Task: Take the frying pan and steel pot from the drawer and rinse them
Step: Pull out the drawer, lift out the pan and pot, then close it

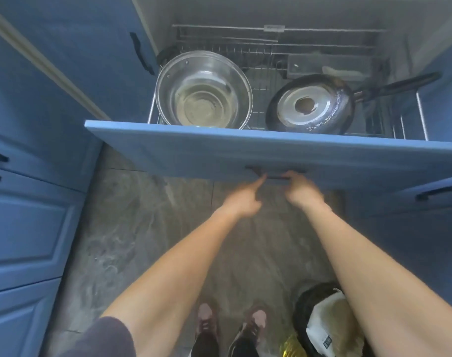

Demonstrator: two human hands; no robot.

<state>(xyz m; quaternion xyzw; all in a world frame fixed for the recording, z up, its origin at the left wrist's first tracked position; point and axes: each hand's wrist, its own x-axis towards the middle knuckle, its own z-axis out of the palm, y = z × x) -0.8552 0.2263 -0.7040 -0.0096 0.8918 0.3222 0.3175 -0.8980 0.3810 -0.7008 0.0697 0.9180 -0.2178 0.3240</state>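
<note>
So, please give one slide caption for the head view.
Right hand grips the open drawer's handle; steel pot and upturned frying pan inside.

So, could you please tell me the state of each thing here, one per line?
Drawer: pulled open.
Steel pot: upright, empty, in the drawer's left side.
Frying pan: upside down, in the right side.
Right hand: fingers on the drawer handle.
Left hand: at the handle, grip unclear.

In the open drawer (pixel 271 153), the steel pot (pixel 203 90) sits at the left and the frying pan (pixel 311 105) upside down at the right, its handle pointing far right, with both hands at the drawer handle (pixel 273 173) on the near front
</note>
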